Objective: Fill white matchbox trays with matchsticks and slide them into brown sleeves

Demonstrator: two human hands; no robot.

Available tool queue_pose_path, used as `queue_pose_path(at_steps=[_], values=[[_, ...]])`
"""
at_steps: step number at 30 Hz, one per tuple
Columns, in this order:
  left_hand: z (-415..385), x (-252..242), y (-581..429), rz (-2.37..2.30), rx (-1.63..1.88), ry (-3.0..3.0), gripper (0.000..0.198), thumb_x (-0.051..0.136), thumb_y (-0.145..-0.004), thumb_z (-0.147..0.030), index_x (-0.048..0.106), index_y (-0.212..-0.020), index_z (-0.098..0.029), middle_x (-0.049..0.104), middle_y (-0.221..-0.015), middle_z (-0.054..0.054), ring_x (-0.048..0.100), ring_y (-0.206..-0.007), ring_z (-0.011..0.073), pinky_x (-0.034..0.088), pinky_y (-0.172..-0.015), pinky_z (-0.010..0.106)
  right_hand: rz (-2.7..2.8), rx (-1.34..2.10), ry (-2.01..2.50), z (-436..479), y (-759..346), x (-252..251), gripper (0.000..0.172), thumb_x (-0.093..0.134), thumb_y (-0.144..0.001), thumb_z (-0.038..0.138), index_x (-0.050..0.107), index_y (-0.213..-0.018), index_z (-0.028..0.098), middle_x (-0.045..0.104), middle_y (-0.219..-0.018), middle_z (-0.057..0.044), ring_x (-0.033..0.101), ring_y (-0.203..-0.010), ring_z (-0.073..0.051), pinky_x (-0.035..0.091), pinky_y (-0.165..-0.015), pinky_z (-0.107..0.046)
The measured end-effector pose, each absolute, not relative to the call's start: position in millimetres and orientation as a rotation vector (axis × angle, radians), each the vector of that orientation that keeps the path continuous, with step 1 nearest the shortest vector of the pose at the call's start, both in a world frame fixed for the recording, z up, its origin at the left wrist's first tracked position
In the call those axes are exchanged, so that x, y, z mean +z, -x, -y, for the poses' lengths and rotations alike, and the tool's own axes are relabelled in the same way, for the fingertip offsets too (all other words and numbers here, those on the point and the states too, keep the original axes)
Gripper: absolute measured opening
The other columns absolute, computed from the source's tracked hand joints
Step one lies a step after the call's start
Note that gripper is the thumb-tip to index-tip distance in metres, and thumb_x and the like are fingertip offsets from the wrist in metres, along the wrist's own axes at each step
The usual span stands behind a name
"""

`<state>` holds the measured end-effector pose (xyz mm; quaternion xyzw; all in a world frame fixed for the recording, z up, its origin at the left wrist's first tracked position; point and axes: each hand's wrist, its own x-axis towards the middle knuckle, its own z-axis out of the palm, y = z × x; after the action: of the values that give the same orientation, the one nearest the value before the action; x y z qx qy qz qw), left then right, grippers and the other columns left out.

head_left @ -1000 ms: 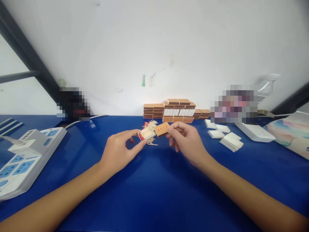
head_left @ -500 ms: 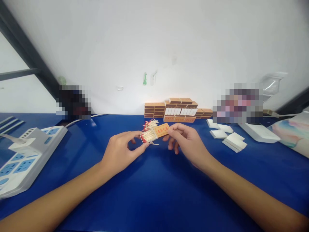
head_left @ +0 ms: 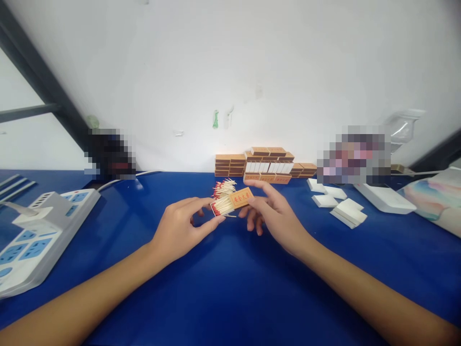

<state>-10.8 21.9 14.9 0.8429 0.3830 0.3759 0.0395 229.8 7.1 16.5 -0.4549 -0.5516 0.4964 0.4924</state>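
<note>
A matchbox (head_left: 240,198) with an orange printed sleeve is held above the blue table, its tray (head_left: 222,205) slid partly out to the left and full of red-tipped matches. My left hand (head_left: 183,223) pinches the tray's outer end between thumb and fingers. At the sleeve's right end, the thumb of my right hand (head_left: 275,211) presses on the box, while its index finger is raised off the top and the other fingers curl below. Just behind the box lies a heap of loose matches (head_left: 226,185), partly hidden by it.
Stacked matchboxes (head_left: 268,166) stand against the white wall. White trays or small boxes (head_left: 348,211) lie to the right, near a larger white box (head_left: 387,198). A power strip (head_left: 46,240) with a plug occupies the left of the blue table (head_left: 230,288).
The sleeve has tilted to lie more level. My right index finger has lifted away from the box's top edge. My left hand keeps its pinch on the tray end.
</note>
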Motion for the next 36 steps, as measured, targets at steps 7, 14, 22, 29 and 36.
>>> queue_pose_path(at_steps=[7,14,22,29,36], values=[[-22.7,13.1,11.3,-1.012,1.193,-2.602,0.039,0.08,-0.09,-0.042,0.073,-0.122,-0.021,0.072,-0.084,-0.001,0.062,-0.065,0.0103,0.051,-0.06,0.022,1.352,1.314,1.056,-4.6,-225.8,15.4,0.048,0.058,-0.098,0.045,0.052,-0.139,0.02,0.071,-0.081,-0.001,0.064,-0.055,-0.014,0.047,-0.041,-0.022],[-19.7,13.7,11.6,-0.876,1.24,-2.593,0.039,0.083,-0.087,-0.038,0.072,-0.121,-0.021,0.071,-0.084,-0.001,0.062,-0.067,0.0096,0.052,-0.06,0.021,1.338,1.457,0.998,2.6,-221.1,17.1,0.048,0.056,-0.101,0.047,0.043,-0.14,0.022,0.07,-0.077,0.001,0.066,-0.056,-0.016,0.047,-0.041,-0.023],[-19.7,13.6,10.4,-0.842,1.205,-2.575,0.04,0.083,-0.088,-0.039,0.072,-0.122,-0.021,0.071,-0.085,0.0,0.061,-0.068,0.0105,0.053,-0.064,0.023,1.395,1.492,0.987,7.1,-218.7,18.6,0.041,0.06,-0.101,0.049,0.048,-0.129,0.021,0.068,-0.076,0.001,0.064,-0.056,-0.014,0.046,-0.042,-0.021],[-14.9,16.6,10.6,-0.744,1.163,-2.5,0.068,0.091,-0.073,-0.048,0.067,-0.134,-0.027,0.074,-0.089,0.001,0.066,-0.074,0.0145,0.057,-0.066,0.026,1.617,1.693,0.872,26.8,-208.8,25.3,0.048,0.05,-0.106,0.059,0.046,-0.137,0.024,0.068,-0.09,-0.001,0.063,-0.063,-0.011,0.045,-0.046,-0.019],[-11.8,13.4,10.5,-0.704,1.177,-2.504,0.071,0.094,-0.065,-0.053,0.07,-0.126,-0.025,0.074,-0.082,-0.001,0.062,-0.065,0.0129,0.055,-0.062,0.026,1.704,1.712,0.84,30.5,-209.1,29.3,0.044,0.049,-0.105,0.062,0.052,-0.125,0.023,0.065,-0.087,0.001,0.059,-0.062,-0.009,0.042,-0.049,-0.019]])
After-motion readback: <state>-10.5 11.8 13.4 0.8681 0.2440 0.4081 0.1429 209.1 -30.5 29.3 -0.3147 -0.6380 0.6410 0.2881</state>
